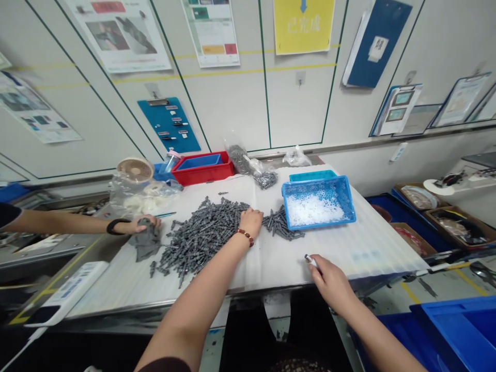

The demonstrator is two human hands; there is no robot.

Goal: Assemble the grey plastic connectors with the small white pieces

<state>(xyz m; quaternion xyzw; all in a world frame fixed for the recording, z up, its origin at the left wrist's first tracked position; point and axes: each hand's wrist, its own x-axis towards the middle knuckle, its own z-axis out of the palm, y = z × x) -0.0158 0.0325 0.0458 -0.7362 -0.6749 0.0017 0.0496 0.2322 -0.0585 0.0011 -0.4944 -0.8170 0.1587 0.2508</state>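
A large heap of grey plastic parts (205, 232) covers the left middle of the table. My left hand (251, 222), with a beaded bracelet at its wrist, rests at the heap's right edge with curled fingers; its fingertips are hidden. Beside it lies a smaller pile of grey parts (279, 223). My right hand (331, 281) is closed on a small white-and-dark cylinder (311, 261) above the table's front edge. Behind that hand, a blue bin (351, 201) holds many small white rings (313, 207).
A co-worker's hand (145, 225) holds a grey cloth-like bundle (146, 243) at the left. A red bin (201, 174), a small fan (135, 169) and plastic bags (239, 157) line the back. A white power strip (72, 292) lies along the left edge. Blue crates (453, 330) stand lower right.
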